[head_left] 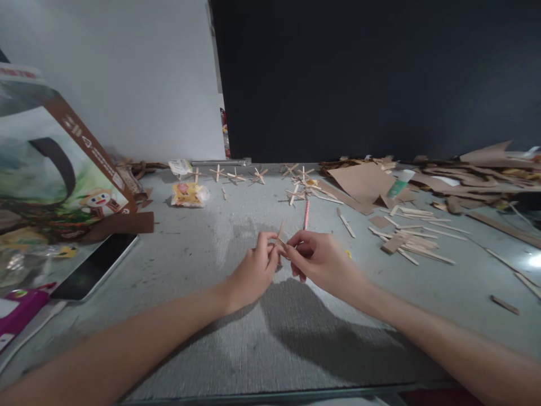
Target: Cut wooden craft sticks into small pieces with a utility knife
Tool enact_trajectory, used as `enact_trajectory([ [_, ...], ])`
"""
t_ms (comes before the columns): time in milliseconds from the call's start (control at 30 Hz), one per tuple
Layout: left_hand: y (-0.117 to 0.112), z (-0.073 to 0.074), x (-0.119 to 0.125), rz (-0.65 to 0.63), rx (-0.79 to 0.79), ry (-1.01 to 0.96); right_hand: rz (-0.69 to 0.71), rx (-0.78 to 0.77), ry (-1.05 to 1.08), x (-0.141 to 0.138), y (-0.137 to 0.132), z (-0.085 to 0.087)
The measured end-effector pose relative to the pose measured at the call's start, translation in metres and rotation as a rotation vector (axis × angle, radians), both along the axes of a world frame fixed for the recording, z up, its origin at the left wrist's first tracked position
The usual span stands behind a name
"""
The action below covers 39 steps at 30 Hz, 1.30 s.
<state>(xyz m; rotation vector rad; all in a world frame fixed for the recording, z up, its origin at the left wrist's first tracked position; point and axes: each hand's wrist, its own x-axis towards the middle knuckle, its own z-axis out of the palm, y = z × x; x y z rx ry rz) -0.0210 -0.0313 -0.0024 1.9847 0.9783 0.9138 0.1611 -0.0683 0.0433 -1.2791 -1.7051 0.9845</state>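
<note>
Over the middle of the table, my left hand [252, 273] and my right hand [323, 260] meet fingertip to fingertip. Both are closed in a pinch on small wooden sticks [281, 230] that stick up between them; the fingers hide most of their length. A pink pencil-like stick [307, 213] runs out from behind my right hand, and I cannot tell whether that hand touches it. Further back, several star-shaped pieces made of crossed sticks [218, 173] stand in a row, with a cluster of more stars [296, 190] to their right.
Loose wooden sticks [416, 234] lie scattered at right, near cardboard pieces [362, 183] and a glue stick [399, 184]. A yellow packet [188, 195] sits back left. At left are a phone [98, 266], a purple object [23, 317] with a white cable, and a large printed bag [54, 163].
</note>
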Motion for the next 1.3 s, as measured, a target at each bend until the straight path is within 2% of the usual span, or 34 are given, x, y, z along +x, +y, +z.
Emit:
enact_trajectory([
  [133, 0.000, -0.001, 0.000, 0.016, 0.030, 0.048, 0.000, 0.005, -0.012, 0.001, 0.002, -0.001],
  [400, 0.002, 0.000, -0.002, -0.020, 0.107, 0.101, 0.046, -0.046, -0.050, 0.009, 0.006, 0.010],
  [667, 0.003, -0.010, -0.002, 0.014, 0.086, 0.198, -0.011, -0.011, 0.019, 0.001, 0.004, 0.000],
  [800, 0.001, -0.004, -0.001, 0.003, 0.080, 0.200, 0.012, 0.025, -0.032, 0.004, 0.005, 0.002],
  [933, -0.002, 0.002, -0.001, -0.023, 0.045, 0.194, 0.035, -0.020, -0.051, 0.009, 0.008, 0.008],
  [1100, 0.000, 0.001, -0.001, -0.023, 0.043, 0.182, 0.028, -0.023, -0.040, 0.006, 0.008, 0.006],
  [1300, 0.003, 0.000, -0.001, -0.009, 0.056, 0.210, -0.005, 0.082, -0.033, -0.001, 0.004, -0.001],
])
